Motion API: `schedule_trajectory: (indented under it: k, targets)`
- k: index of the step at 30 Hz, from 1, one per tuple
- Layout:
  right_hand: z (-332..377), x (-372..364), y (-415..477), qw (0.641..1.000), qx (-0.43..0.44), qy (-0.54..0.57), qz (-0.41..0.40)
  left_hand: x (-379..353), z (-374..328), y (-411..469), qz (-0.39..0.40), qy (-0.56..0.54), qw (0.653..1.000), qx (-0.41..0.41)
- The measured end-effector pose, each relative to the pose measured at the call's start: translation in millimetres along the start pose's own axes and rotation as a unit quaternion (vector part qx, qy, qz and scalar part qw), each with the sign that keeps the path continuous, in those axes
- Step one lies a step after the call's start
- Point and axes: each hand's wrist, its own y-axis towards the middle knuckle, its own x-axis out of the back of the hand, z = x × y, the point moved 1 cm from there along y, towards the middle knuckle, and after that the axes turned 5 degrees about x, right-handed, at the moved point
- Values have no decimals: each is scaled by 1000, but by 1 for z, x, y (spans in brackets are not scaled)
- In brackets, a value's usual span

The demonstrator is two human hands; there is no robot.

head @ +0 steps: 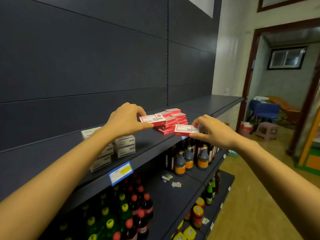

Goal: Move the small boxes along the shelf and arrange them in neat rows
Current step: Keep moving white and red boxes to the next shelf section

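Dark shelf (207, 103) before me bears a loose pile of red boxes (174, 118), my left hand (126, 120) pinching a first box (152, 118) at the pile and my right hand (211, 130) pinching a second box (186, 129) at the front edge, so the rows seem barely begun.

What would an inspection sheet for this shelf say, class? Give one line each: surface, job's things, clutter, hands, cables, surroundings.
Surface: dark top shelf, blue price tag on its front edge.
Job's things: red boxes in an uneven pile; white boxes stacked further left.
Clutter: loose paper tags on the lower shelf, near sauce bottles.
Hands: left hand pinches the top red box on the pile; right hand pinches a second red box at the shelf's front edge.
Cables: nothing seen.
Surroundings: doorway at right, blue chair and pink stool beyond.
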Motion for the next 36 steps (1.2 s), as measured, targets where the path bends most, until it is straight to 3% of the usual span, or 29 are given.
schedule_trajectory:
  k: [15, 24, 36]
  targets:
    - [-131, -29, 116, 995, 57, 77, 13, -92, -19, 126, 4, 81, 995, 63]
    - [-164, -50, 185, 983, 139, 118, 32, -117, -21, 145, -6, 34, 989, 144]
    - [-180, -80, 213, 967, 206, 145, 39, -104, -28, 121, -163, 81, 966, 185]
